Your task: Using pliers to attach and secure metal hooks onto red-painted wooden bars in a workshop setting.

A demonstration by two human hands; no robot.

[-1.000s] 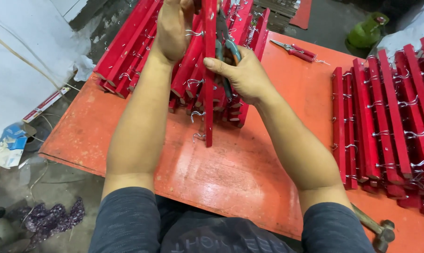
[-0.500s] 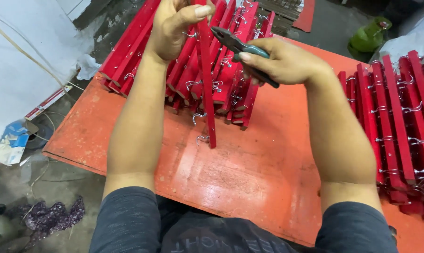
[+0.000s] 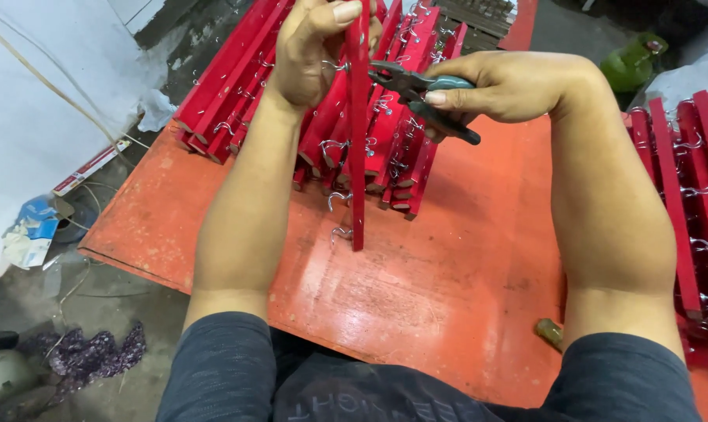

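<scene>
Over an orange tabletop (image 3: 448, 297), the left hand (image 3: 311, 55) grips an upright red slat (image 3: 359, 133) while the right hand (image 3: 510, 82) clamps pliers (image 3: 416, 90) at its wire hook, apparently mid-twist; tightening needs a steady slat.

Bare forearms & hands (image 3: 315, 55), no gloves; dark grey heathered short sleeves, faint lettering on shirt front.

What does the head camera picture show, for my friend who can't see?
A left hand holds a red strip upright on an orange table, while the right hand grips pliers at a wire hook on it. More red strips lie piled behind.
</scene>
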